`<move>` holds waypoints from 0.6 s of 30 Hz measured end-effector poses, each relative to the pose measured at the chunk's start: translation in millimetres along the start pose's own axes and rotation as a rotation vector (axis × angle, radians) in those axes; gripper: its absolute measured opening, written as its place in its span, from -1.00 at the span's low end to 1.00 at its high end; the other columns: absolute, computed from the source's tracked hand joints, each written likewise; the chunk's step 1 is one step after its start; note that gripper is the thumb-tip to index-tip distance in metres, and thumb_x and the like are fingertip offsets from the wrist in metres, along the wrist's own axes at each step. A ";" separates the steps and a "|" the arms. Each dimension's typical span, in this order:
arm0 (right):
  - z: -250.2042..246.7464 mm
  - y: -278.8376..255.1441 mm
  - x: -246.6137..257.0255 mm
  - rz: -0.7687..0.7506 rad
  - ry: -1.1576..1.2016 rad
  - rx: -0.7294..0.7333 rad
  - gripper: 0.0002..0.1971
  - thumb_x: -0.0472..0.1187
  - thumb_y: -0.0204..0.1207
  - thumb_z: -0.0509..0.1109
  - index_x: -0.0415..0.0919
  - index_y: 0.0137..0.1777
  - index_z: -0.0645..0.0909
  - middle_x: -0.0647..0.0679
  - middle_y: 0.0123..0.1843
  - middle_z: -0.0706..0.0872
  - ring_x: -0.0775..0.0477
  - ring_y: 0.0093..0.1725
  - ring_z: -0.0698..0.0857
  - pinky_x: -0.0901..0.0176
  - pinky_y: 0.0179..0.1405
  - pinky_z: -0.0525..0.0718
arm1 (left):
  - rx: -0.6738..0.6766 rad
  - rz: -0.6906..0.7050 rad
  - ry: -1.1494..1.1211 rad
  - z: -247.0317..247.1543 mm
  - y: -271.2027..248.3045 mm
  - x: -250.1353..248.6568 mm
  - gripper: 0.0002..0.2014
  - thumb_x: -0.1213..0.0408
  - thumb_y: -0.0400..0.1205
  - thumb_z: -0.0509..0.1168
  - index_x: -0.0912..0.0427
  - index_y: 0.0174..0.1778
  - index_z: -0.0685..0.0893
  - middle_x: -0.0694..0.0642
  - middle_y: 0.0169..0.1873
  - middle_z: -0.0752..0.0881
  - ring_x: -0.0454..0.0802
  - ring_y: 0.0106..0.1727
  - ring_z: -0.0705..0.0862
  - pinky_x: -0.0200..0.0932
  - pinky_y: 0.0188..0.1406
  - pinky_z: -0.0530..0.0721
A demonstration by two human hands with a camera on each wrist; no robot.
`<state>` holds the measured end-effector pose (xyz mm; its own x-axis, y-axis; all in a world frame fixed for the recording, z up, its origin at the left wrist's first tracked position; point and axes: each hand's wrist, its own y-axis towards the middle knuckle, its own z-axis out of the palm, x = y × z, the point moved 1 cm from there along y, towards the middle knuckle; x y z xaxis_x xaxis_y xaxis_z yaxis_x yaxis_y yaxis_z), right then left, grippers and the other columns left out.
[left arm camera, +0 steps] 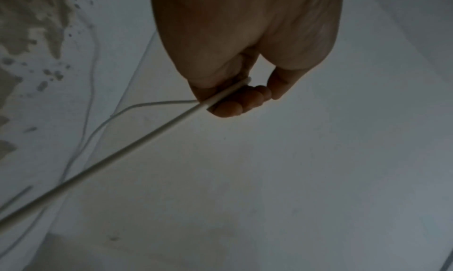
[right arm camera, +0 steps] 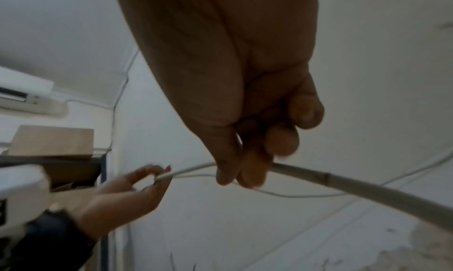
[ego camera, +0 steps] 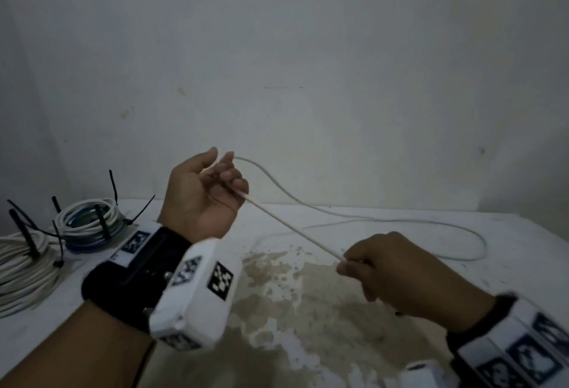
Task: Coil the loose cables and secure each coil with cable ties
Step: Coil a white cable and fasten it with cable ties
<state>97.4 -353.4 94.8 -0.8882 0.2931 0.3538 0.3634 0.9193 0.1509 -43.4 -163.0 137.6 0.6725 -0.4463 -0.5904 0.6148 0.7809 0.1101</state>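
A loose white cable (ego camera: pixel 292 227) stretches taut between my two hands above the table (ego camera: pixel 517 267). My left hand (ego camera: pixel 221 172) is raised palm up, its fingers curled round the cable (left arm camera: pixel 147 139); in the left wrist view the left hand (left arm camera: pixel 235 98) shows the cable passing under the fingertips. Lower right, my right hand (ego camera: pixel 348 264) pinches the cable between thumb and fingers; the right wrist view shows the same pinch of the right hand (right arm camera: pixel 242 170) on the cable (right arm camera: pixel 367 191). From the left hand the slack arcs down and loops (ego camera: pixel 474 239) over the table.
Two white cable coils, one (ego camera: pixel 89 221) and another (ego camera: pixel 24 267), bound with black cable ties (ego camera: pixel 101 221), lie at the table's left. A brown stain (ego camera: pixel 292 289) marks the table's middle. A wall stands right behind. A cardboard box (right arm camera: pixel 51 141) sits on a shelf.
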 end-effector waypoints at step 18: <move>-6.2 44.9 -5.1 -0.140 0.232 -0.707 -0.76 -0.33 0.57 0.35 -0.19 0.20 0.70 -0.03 -0.14 0.62 -0.01 -0.11 0.59 0.23 -0.09 0.51 | 0.070 -0.099 0.353 0.6 -18.3 30.8 -0.85 0.36 0.71 0.07 0.28 0.01 0.53 0.06 -0.50 0.48 -0.11 -0.56 0.42 -0.30 -0.60 0.48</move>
<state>120.0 -315.2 105.5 -0.8860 0.0512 0.4608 0.4142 0.5340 0.7371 -33.7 -191.4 118.0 0.4325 -0.3305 -0.8389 0.7048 0.7042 0.0859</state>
